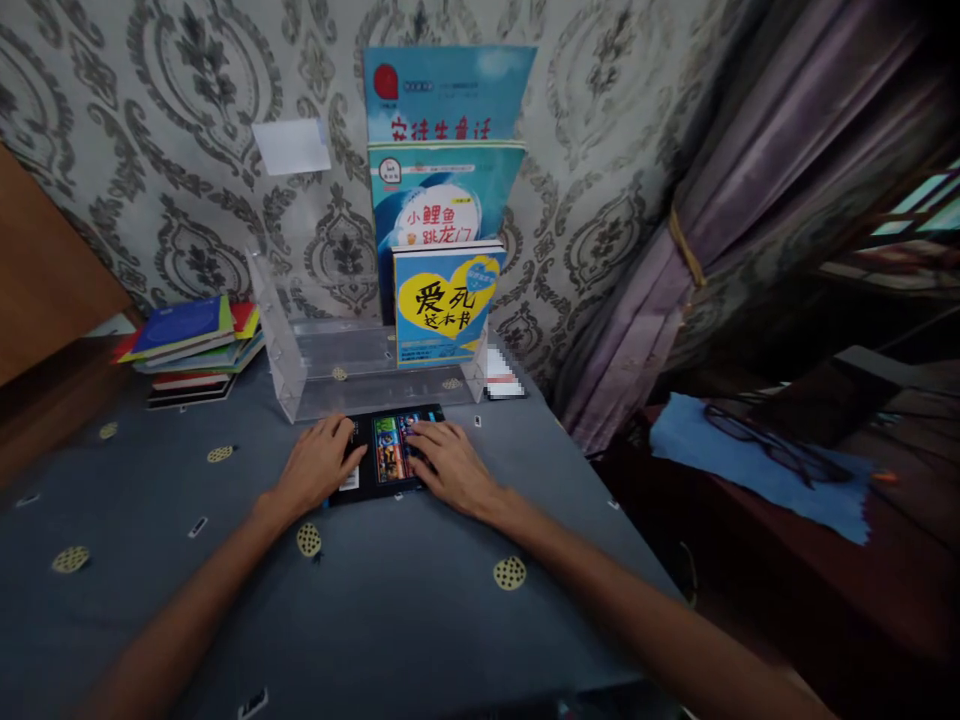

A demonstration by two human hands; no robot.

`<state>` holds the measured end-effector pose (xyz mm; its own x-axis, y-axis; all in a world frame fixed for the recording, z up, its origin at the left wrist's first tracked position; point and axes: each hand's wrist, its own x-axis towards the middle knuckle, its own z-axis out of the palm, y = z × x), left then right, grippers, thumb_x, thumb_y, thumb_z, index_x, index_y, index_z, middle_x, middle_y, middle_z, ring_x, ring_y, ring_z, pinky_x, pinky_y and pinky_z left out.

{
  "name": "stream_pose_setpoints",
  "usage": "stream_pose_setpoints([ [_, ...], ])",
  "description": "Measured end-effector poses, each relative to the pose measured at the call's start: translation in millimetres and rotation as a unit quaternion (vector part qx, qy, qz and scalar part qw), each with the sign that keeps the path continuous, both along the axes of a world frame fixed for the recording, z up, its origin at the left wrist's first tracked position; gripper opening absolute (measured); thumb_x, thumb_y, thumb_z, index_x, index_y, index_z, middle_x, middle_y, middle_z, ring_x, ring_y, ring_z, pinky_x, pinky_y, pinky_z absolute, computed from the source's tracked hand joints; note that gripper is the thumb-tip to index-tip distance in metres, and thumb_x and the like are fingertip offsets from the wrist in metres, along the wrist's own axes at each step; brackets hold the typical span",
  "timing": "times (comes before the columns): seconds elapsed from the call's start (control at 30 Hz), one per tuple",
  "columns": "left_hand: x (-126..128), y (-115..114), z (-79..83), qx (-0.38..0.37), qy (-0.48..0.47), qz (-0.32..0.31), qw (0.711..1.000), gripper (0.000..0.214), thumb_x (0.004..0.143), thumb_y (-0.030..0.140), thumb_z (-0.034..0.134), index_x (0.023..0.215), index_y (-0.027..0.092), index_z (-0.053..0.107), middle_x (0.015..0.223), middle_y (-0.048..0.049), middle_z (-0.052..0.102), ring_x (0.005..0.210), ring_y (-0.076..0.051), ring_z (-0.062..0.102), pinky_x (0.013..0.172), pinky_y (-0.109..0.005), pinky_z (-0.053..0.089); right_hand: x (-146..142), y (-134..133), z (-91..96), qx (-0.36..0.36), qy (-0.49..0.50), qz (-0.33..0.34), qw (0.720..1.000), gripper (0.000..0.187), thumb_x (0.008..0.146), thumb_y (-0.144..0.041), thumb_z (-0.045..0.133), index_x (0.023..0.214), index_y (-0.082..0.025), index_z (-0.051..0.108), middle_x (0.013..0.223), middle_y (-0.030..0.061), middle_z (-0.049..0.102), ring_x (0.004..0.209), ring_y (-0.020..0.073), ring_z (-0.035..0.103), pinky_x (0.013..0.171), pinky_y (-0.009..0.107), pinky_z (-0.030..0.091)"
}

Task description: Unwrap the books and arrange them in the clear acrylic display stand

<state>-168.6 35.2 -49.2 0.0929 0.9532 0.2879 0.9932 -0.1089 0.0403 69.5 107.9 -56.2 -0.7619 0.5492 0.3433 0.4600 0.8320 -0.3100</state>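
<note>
Both hands lie open and flat, palms down, and neither one is closed around anything. The left hand (pixel 319 465) rests on the left edge of a black book (pixel 386 455), and the right hand (pixel 450 465) covers its right part, with the fingers (pixel 424 437) spread on the cover. I cannot see a firm grip.

The book lies flat in the middle of the table, on a grey-blue tablecloth (pixel 375 625). Its long axis seems to run from 6 to 12 o'clock, but the hands hide part of it, so I am not fully sure. Its far edge points at 12 o'clock to a clear acrylic book stand (pixel 382 350), very near but apparently not touching. The stand holds upright a yellow-and-blue book (pixel 442 305) and two blue books (pixel 442 195) behind it. At 10 o'clock lies a stack of books (pixel 191 345). At 3 o'clock, off the table, eyeglasses (pixel 757 445) lie on a blue cloth (pixel 757 480).
</note>
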Motion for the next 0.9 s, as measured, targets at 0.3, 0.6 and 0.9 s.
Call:
stream_pose_setpoints([
  [0.3, 0.5, 1.9, -6.5, 0.035, -0.041, -0.017, 0.998, 0.016, 0.098, 0.033, 0.043, 0.098, 0.021, 0.054, 0.116, -0.0120, 0.063, 0.107, -0.029, 0.058, 0.092, -0.045, 0.049, -18.7, 19.3, 7.7, -0.001, -0.032, 0.054, 0.998, 0.037, 0.100, -0.029, 0.054, 0.132, -0.014, 0.062, 0.140, 0.0143, 0.061, 0.135, 0.0245, 0.052, 0.114, 0.046, 0.037],
  [0.6, 2.7, 1.0, -2.7, 0.021, -0.032, 0.004, 0.999, 0.016, 0.097, 0.032, 0.044, 0.098, 0.022, 0.057, 0.115, -0.0115, 0.065, 0.105, -0.029, 0.059, 0.088, -0.045, 0.049, 13.4, 46.3, -7.8, -0.019, -0.006, -0.027, 0.999, 0.036, 0.099, -0.029, 0.053, 0.133, -0.018, 0.063, 0.142, 0.0122, 0.060, 0.134, 0.0248, 0.053, 0.111, 0.049, 0.042],
  [0.9, -0.5, 0.4, -5.9, 0.020, -0.034, -0.004, 0.999, 0.027, 0.098, 0.033, 0.042, 0.113, 0.020, 0.060, 0.121, -0.0126, 0.066, 0.111, -0.029, 0.060, 0.096, -0.044, 0.048, 18.2, 53.4, -12.7, -0.036, 0.039, -0.052, 0.997, 0.031, 0.095, -0.021, 0.054, 0.122, -0.015, 0.069, 0.129, 0.0120, 0.069, 0.123, 0.0250, 0.061, 0.104, 0.045, 0.048],
])
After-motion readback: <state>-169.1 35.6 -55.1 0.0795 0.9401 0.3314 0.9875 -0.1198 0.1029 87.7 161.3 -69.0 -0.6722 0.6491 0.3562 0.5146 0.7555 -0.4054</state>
